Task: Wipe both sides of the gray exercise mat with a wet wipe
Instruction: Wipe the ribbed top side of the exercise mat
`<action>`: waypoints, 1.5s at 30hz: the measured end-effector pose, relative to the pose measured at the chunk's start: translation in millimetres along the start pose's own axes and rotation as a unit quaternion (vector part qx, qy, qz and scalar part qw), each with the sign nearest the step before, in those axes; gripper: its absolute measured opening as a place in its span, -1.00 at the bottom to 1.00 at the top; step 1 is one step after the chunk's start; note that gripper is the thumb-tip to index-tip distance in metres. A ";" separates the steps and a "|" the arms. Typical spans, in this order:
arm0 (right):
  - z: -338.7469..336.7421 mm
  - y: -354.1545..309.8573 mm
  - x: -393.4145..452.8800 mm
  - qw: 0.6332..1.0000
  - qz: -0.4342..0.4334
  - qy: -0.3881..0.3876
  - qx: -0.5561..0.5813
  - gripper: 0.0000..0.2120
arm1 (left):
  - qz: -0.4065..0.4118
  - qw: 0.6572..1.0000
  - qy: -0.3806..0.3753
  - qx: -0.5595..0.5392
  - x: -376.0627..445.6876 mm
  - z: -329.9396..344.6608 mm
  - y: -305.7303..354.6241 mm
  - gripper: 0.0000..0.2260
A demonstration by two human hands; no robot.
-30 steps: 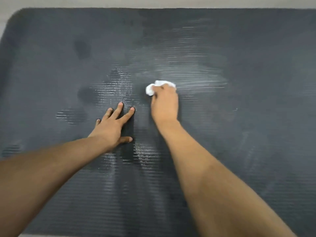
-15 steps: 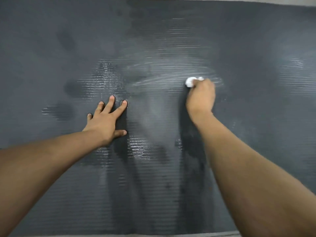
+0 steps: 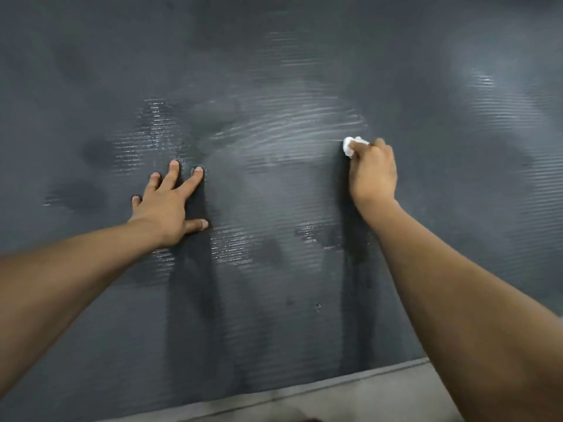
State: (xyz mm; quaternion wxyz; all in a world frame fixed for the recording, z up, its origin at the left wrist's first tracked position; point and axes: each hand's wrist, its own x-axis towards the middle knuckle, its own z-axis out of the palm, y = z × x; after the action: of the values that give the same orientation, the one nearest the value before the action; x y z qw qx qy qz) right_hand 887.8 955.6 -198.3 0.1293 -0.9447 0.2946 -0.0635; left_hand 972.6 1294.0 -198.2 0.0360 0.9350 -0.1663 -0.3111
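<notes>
The gray ribbed exercise mat (image 3: 274,41) lies flat and fills nearly the whole view, with shiny wet streaks across its middle. My right hand (image 3: 373,175) grips a crumpled white wet wipe (image 3: 350,146) and presses it on the mat at centre right; only part of the wipe shows past my fingers. My left hand (image 3: 169,205) lies flat on the mat at centre left, fingers spread and straight.
The mat's near edge (image 3: 304,389) runs along the bottom, with a strip of pale floor (image 3: 380,400) in front of it. Dark damp patches mark the mat to the left of my left hand.
My right hand has swept the wipe to the right across the mat, leaving a fresh wet streak. My left hand stays planted. The view has tilted down, showing the near edge.
</notes>
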 end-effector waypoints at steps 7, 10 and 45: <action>46.1 -114.7 -76.3 0.992 -0.064 -0.060 0.095 -0.81 | -0.003 1.000 -0.010 -0.009 -2.1 -4.4 4.6 -0.04; 42.0 -147.2 -113.2 0.981 -0.139 -0.073 0.118 -0.82 | 0.011 1.000 -0.009 -0.007 2.0 -1.3 -1.3 -0.02; 34.6 -126.8 -168.4 0.977 -0.160 -0.107 0.088 -0.74 | 0.057 0.997 0.022 0.048 -167.3 116.4 35.9 -0.09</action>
State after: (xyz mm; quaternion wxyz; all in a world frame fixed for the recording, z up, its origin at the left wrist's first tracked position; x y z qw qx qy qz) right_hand 825.2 1159.8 -203.1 0.2311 -0.9658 0.1170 -0.0076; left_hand 767.5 1320.2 -190.3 0.0124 0.9314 -0.2333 -0.2792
